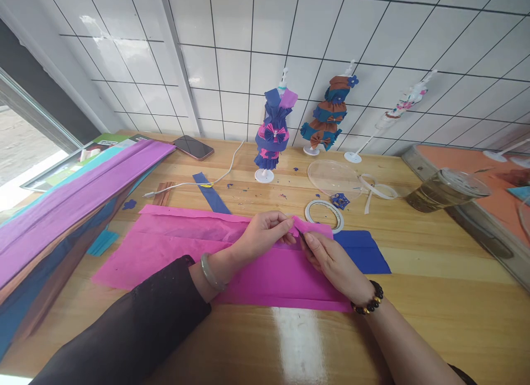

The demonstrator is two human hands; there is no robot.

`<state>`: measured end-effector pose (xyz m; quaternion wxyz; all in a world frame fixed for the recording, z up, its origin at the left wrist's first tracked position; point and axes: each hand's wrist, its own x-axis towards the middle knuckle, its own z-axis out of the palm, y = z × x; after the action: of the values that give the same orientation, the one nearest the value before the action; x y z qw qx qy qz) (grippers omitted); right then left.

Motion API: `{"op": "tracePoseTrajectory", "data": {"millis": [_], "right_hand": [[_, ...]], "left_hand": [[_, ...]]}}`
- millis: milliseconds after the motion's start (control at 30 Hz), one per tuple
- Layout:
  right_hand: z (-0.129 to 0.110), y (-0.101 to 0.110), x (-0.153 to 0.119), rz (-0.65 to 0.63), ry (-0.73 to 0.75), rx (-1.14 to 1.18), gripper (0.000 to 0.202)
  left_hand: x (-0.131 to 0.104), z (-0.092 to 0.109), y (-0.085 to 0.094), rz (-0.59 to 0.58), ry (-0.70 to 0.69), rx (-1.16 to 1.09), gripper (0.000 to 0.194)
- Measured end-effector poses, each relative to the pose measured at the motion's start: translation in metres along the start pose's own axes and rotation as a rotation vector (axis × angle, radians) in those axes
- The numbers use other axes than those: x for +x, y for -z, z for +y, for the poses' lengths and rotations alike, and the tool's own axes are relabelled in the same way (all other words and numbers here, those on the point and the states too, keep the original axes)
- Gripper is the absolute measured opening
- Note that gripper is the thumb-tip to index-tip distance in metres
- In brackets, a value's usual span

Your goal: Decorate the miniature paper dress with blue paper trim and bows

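Note:
A wide sheet of pink crepe paper [174,247] lies creased across the table under my hands. My left hand [267,230], with a pale bangle at its wrist, pinches a small folded bit of pink paper [301,226] above the sheet's far edge. My right hand [325,258], wearing a dark beaded bracelet, is closed round a thin dark tool [301,236]. The tool's tip meets the pink bit; its kind is mostly hidden by my fingers. Just beyond my right hand lies a roll of white tape [309,211], with folded blue paper [364,252] to the right.
A doll in ruffled blue and pink paper [272,133] stands at the back, beside a brown and teal one [327,117]. A phone [194,148], white cable [223,178], clear plastic disc [333,178] and lidded cup [445,191] surround the work. Stacked crepe strips [86,180] lie left.

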<state>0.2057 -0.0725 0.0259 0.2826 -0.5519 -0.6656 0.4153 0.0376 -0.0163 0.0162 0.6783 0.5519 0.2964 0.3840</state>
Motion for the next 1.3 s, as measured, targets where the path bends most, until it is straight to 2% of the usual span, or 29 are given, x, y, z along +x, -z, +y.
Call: {"op": "tracePoseTrajectory", "data": {"millis": [333,667,1067,1300], "right_hand": [[0.0028,-0.0005,0.0018,-0.003,-0.002,0.004,0.036],[0.0024,-0.0008,0.0028,0.013,0.012,-0.008,0.036],[0.0041,-0.0027,0.0016,0.013,-0.005,0.041,0.037],[-0.0009,-0.0025,-0.0001,-0.026,-0.076,0.187,0.037]], "left_hand": [[0.0,-0.0013,0.0007,-0.009,-0.001,0.004,0.033],[-0.0032,0.003,0.0001,-0.058,0.058,0.009,0.03],[-0.0019,-0.0015,-0.0001,-0.025,0.057,0.04,0.027],[-0.0002,0.0008,0.0015,0.024,0.047,-0.015,0.026]]}}
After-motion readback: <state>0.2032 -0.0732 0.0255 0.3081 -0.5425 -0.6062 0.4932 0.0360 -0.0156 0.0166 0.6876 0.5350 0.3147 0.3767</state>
